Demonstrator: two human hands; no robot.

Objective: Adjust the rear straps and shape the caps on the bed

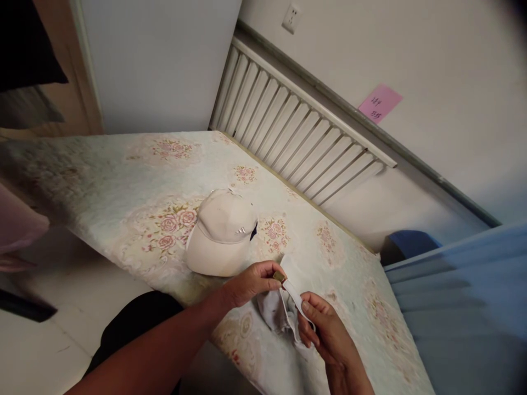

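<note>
My left hand (257, 282) is closed in a pinch on a small brass-coloured buckle (279, 276). From the buckle a white strap (294, 295) runs down to my right hand (323, 326), whose thumb and fingers are closed on it. Below the strap hangs a whitish cap (272, 312) with its greyish inside partly showing; my right hand hides some of it. Beyond my left hand, a beige baseball cap (224, 230) with a small striped logo rests brim toward me, touched by neither hand.
A pale floral cloth (164, 181) covers the table. Behind it stand a white radiator (296, 126) and a wall with a pink note (380, 103) and a socket (291, 18). A blue curtain (465, 307) hangs at right; a pink stool-like thing (18, 222) is at left.
</note>
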